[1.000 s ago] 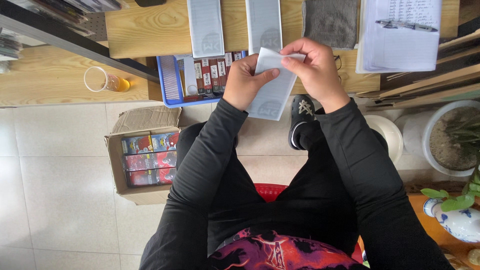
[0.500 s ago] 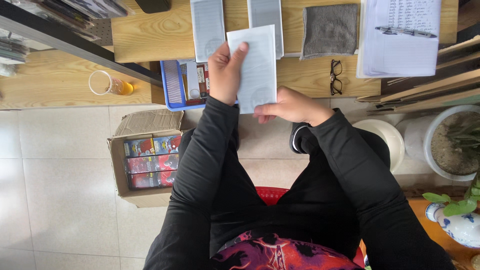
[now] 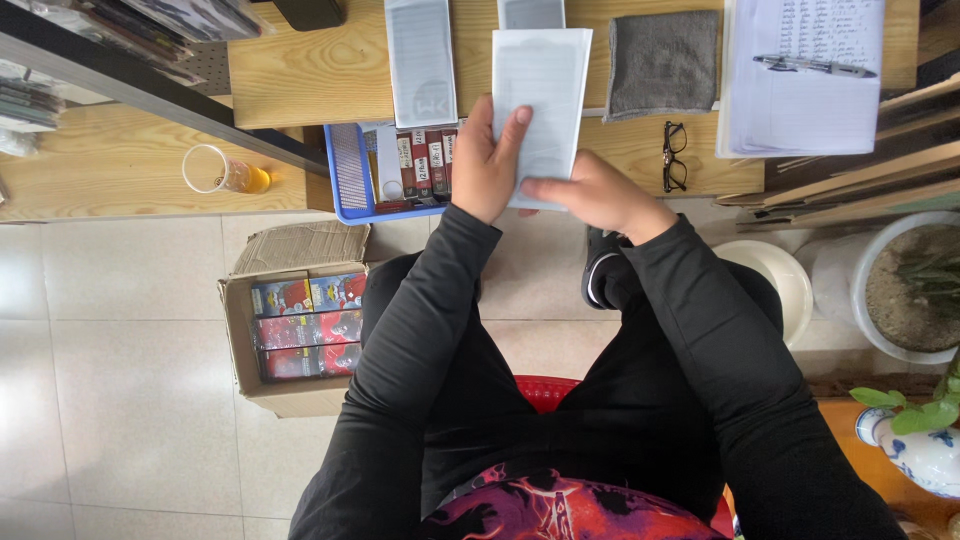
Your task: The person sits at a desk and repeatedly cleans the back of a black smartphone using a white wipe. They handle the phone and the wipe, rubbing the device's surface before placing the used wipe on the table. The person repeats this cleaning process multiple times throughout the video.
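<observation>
- left hand [image 3: 487, 165] grips the white sheet [image 3: 541, 95] by its left edge
- right hand [image 3: 597, 193] pinches its bottom edge
- blue basket [image 3: 347, 172] just beside the left hand

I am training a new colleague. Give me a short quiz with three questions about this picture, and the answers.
1. True or false: both hands touch the white sheet.
2. What lies on the paper pad at top right: A pen, B scissors, C spoon?
3. What stands right of the grey cloth, lower on the desk?

Key:
1. True: left hand and right hand both hold it.
2. A, a pen.
3. Black glasses.
</observation>
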